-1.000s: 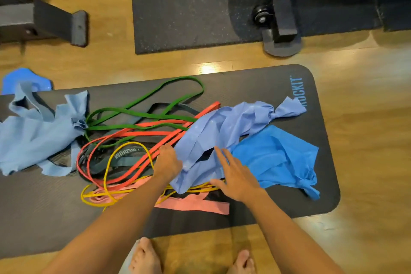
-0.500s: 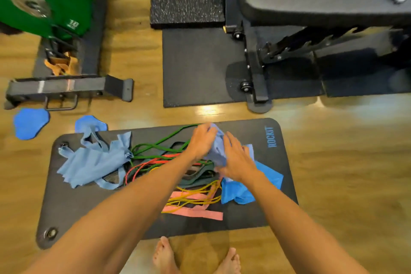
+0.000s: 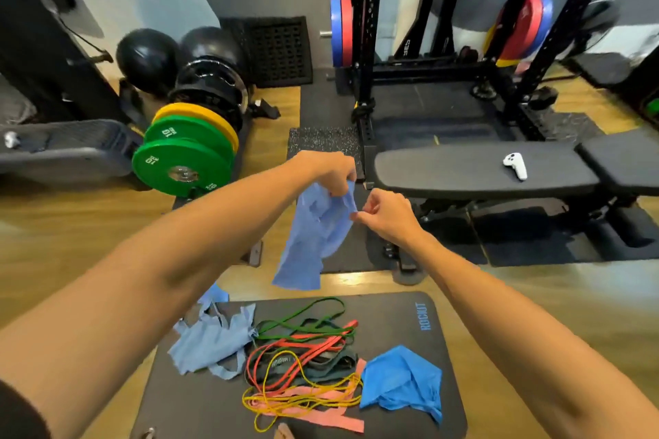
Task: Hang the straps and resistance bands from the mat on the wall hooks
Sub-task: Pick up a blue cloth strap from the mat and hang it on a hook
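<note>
While 2 hands (image 3: pixel 356 196) pinch its top, pale blue band (image 3: pixel 313 242) dangling above mat (image 3: pixel 442 349)

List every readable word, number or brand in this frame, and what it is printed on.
"ROCKIT": on the mat.
"10": on the green plates.
"MEDIUM": on the dark band, upside down.
White lettering on the rack base: too blurred to read.

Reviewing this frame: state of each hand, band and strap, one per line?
left hand: raised, gripping top of light blue band
right hand: pinching that band's edge
light blue band: lifted, hanging clear of mat
mat: flat on floor
second light blue band: crumpled on mat
bright blue band: crumpled on mat
green, red, yellow loop bands: tangled on mat
pink band: flat on mat
</note>
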A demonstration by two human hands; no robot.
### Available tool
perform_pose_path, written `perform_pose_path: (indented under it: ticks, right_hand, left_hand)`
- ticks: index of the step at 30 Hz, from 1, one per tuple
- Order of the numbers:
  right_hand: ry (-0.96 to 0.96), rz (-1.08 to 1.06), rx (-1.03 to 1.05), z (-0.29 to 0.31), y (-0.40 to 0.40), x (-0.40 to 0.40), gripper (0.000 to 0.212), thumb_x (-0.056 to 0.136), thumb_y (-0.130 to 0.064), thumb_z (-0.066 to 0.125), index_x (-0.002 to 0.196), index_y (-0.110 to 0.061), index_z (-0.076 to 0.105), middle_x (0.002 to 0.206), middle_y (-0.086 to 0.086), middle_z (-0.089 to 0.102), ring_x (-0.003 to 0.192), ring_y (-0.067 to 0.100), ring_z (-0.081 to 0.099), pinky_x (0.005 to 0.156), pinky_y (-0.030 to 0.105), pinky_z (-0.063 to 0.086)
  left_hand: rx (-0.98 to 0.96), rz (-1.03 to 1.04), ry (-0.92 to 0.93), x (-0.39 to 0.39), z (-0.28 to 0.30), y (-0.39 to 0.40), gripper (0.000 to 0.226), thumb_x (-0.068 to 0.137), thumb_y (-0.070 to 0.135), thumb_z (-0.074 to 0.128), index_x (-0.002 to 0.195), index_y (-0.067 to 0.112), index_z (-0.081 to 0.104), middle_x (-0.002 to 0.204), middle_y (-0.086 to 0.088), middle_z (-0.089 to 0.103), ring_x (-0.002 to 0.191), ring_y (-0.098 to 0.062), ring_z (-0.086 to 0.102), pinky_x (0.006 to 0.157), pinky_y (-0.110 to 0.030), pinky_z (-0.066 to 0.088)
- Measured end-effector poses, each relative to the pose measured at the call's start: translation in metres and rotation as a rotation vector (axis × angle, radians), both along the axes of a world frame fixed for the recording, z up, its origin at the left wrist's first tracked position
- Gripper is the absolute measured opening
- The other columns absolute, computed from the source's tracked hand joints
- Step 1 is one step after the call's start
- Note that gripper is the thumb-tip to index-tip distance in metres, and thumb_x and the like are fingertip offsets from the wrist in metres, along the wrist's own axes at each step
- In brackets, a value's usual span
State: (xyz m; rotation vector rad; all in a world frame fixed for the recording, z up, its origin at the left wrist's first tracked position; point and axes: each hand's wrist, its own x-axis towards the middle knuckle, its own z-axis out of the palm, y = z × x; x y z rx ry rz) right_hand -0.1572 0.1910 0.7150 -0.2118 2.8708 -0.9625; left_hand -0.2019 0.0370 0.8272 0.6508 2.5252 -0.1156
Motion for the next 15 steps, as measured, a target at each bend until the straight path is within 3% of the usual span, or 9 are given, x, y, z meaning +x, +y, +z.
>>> perform_pose_path:
  ticks: [2, 4, 5, 7, 9, 10, 12, 15]
  right_hand:
    - [-0.022, 0.057, -0.066, 0.027, -0.014, -0.021, 0.063, 0.064, -0.055, 0.082, 0.106, -0.020, 0.051, 0.108, -0.001, 0.065, 0.100, 0.024, 0.062, 0.086, 0.047, 0.049]
    - [-0.081, 0.177, -0.050, 0.046, -0.033, -0.042, 0.101, 0.059, -0.055, 0.085, 0.139, -0.020, 0.034, 0.144, 0.002, 0.048, 0.130, 0.025, 0.048, 0.103, 0.052, 0.040]
    - [-0.103, 0.230, -0.036, 0.052, -0.043, -0.053, 0.115, 0.058, -0.055, 0.086, 0.148, -0.020, 0.024, 0.154, 0.002, 0.037, 0.139, 0.023, 0.039, 0.109, 0.054, 0.035]
    - [-0.105, 0.319, -0.029, 0.061, -0.066, -0.076, 0.120, 0.059, -0.054, 0.086, 0.152, -0.019, 0.019, 0.159, 0.001, 0.028, 0.143, 0.022, 0.031, 0.112, 0.052, 0.031]
    - [-0.076, 0.379, -0.071, 0.072, -0.091, -0.097, 0.093, 0.065, -0.047, 0.085, 0.140, -0.018, 0.039, 0.141, 0.004, 0.048, 0.125, 0.024, 0.049, 0.098, 0.045, 0.044]
    - [-0.047, 0.390, -0.107, 0.077, -0.104, -0.110, 0.069, 0.070, -0.042, 0.084, 0.125, -0.015, 0.050, 0.119, 0.004, 0.059, 0.104, 0.022, 0.057, 0.082, 0.039, 0.048]
    - [0.023, 0.388, -0.183, 0.088, -0.128, -0.138, 0.033, 0.077, -0.033, 0.077, 0.091, -0.012, 0.057, 0.078, -0.002, 0.055, 0.067, 0.012, 0.047, 0.059, 0.029, 0.037]
    - [0.111, 0.337, -0.217, 0.111, -0.160, -0.194, 0.026, 0.083, -0.024, 0.069, 0.074, -0.012, 0.048, 0.066, -0.002, 0.047, 0.061, 0.014, 0.037, 0.057, 0.032, 0.029]
  left_hand:
    - [-0.062, -0.028, 0.114, -0.006, 0.037, -0.017, 0.013, 0.071, 0.004, 0.051, 0.060, 0.011, 0.049, 0.056, -0.004, 0.043, 0.058, -0.026, 0.043, 0.054, -0.038, 0.041]
    - [-0.180, -0.072, 0.251, -0.010, 0.065, -0.034, 0.026, 0.074, 0.009, 0.055, 0.054, 0.014, 0.039, 0.057, -0.008, 0.041, 0.061, -0.029, 0.047, 0.057, -0.040, 0.046]
    - [-0.240, -0.098, 0.318, -0.014, 0.076, -0.041, 0.030, 0.076, 0.012, 0.057, 0.055, 0.016, 0.036, 0.062, -0.011, 0.044, 0.066, -0.030, 0.050, 0.059, -0.038, 0.047]
    - [-0.319, -0.121, 0.408, -0.030, 0.092, -0.056, 0.030, 0.079, 0.017, 0.058, 0.058, 0.017, 0.037, 0.076, -0.011, 0.053, 0.076, -0.032, 0.060, 0.061, -0.035, 0.047]
    - [-0.378, -0.141, 0.438, -0.053, 0.104, -0.071, 0.020, 0.079, 0.025, 0.062, 0.070, 0.015, 0.047, 0.087, -0.010, 0.061, 0.081, -0.031, 0.062, 0.062, -0.032, 0.045]
    - [-0.401, -0.141, 0.433, -0.068, 0.111, -0.079, 0.023, 0.077, 0.032, 0.067, 0.079, 0.014, 0.053, 0.090, -0.007, 0.062, 0.080, -0.028, 0.060, 0.063, -0.032, 0.044]
    - [-0.489, -0.092, 0.406, -0.101, 0.125, -0.103, 0.044, 0.069, 0.043, 0.078, 0.099, 0.015, 0.062, 0.095, -0.003, 0.060, 0.080, -0.024, 0.057, 0.067, -0.033, 0.044]
    - [-0.582, 0.075, 0.357, -0.165, 0.135, -0.155, 0.064, 0.065, 0.038, 0.084, 0.121, 0.018, 0.059, 0.119, -0.001, 0.060, 0.106, -0.023, 0.061, 0.077, -0.034, 0.044]
